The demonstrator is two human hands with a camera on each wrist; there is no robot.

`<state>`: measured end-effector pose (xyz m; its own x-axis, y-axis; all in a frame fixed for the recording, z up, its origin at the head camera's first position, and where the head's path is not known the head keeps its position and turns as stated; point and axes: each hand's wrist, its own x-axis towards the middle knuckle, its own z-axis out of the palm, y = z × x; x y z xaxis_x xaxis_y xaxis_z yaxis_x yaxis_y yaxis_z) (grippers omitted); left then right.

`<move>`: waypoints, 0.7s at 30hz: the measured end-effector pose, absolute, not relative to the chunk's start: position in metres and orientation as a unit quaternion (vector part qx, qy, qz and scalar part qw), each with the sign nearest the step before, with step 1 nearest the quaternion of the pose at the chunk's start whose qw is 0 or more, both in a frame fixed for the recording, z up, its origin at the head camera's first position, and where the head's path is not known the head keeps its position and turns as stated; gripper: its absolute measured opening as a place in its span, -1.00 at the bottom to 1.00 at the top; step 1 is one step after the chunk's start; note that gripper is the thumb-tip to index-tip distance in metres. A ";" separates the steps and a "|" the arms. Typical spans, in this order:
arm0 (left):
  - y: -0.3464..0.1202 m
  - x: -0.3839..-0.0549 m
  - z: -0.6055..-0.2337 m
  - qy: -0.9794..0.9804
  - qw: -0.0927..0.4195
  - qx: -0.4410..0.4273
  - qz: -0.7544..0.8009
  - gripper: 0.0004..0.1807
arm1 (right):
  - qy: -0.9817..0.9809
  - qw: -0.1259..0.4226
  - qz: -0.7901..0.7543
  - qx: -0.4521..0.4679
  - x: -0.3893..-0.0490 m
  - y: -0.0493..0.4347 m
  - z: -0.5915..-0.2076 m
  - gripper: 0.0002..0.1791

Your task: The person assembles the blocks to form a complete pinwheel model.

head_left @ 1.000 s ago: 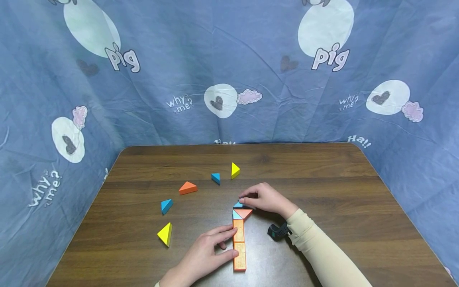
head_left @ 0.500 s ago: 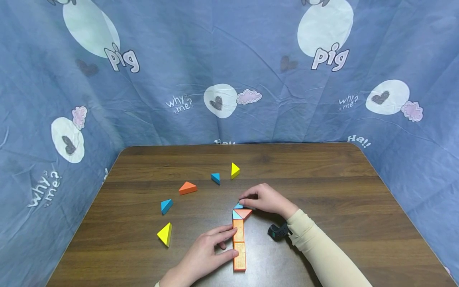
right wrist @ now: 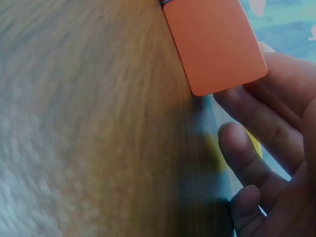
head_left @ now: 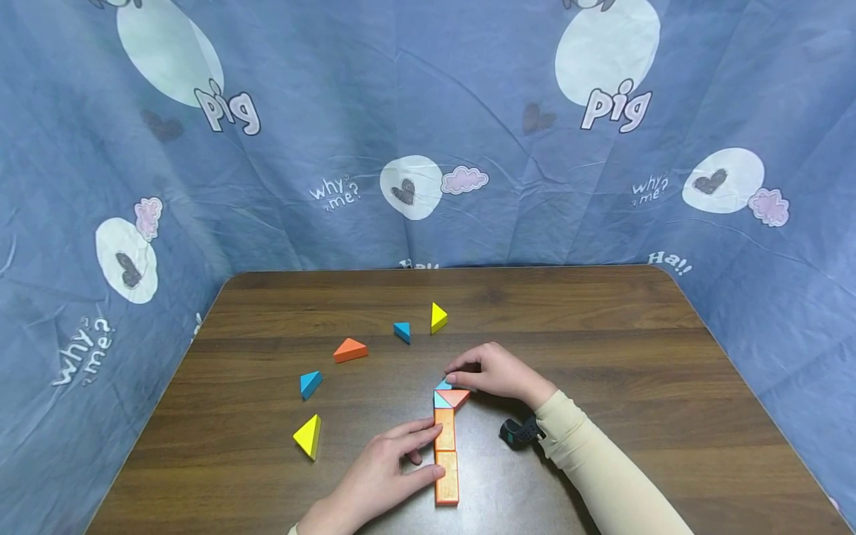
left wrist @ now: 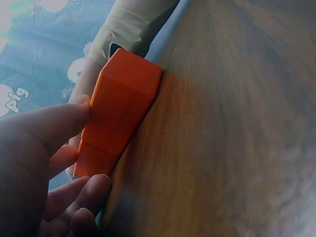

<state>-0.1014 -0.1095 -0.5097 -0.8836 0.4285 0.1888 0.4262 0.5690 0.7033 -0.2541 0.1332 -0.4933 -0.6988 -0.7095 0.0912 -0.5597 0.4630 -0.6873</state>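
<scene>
Two orange rectangular blocks lie end to end on the table. At their far end sit a light-blue triangular block and an orange triangular block, fitted together. My right hand pinches another blue triangular block by thumb and finger, touching or nearly touching the far side of that pair; part of it is hidden by the thumb. From the left, my left hand rests extended fingertips and thumb on the two rectangular blocks. An orange block also fills the left wrist view beside the thumb.
Loose blocks lie in an arc to the left and behind: two yellow triangles, two blue triangles and an orange triangle. A black watch-like strap is by the right sleeve. Blue printed cloth hangs behind the table.
The blue triangular block in my right hand has shifted slightly nearer to the fitted pair, narrowing the dark gap. My left hand and the loose blocks stay put.
</scene>
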 end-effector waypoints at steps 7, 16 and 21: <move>-0.110 -0.101 -0.511 0.885 -0.004 0.244 0.396 -0.39 | 0.846 0.110 -0.368 -0.369 -0.255 0.134 -0.493 -0.68; -0.110 -0.102 -0.509 0.889 0.024 0.235 0.393 -0.37 | 0.854 0.107 -0.370 -0.349 -0.264 0.141 -0.484 -0.59; -0.110 -0.101 -0.509 0.887 0.013 0.240 0.394 -0.38 | 0.860 0.082 -0.365 -0.348 -0.277 0.144 -0.476 -0.58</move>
<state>-0.1014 -0.1104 -0.5094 -0.8847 0.4360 0.1652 0.4149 0.5743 0.7057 -0.2770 0.1436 -0.4760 -0.7448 -0.6579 0.1118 -0.5378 0.4926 -0.6842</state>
